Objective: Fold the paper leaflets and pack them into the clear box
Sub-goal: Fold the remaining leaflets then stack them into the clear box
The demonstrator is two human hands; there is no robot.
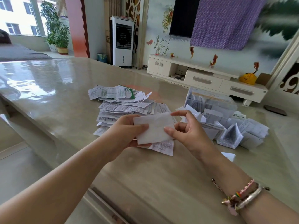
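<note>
Above the table I hold a white leaflet (154, 128), partly folded, between both hands. My left hand (124, 135) grips its left edge, thumb on top. My right hand (186, 128) pinches the right side, thumb on the front and a finger at the top right corner. A loose pile of unfolded leaflets (124, 102) lies behind my hands. The clear box (212, 102) stands to the right with folded leaflets inside. More folded leaflets (234, 131) lie heaped in front of the box.
The glossy beige table (56, 88) stretches far to the left and toward me. One printed leaflet (163, 146) lies flat under my hands and a small folded one (229, 156) by my right forearm. The table's near edge runs lower left.
</note>
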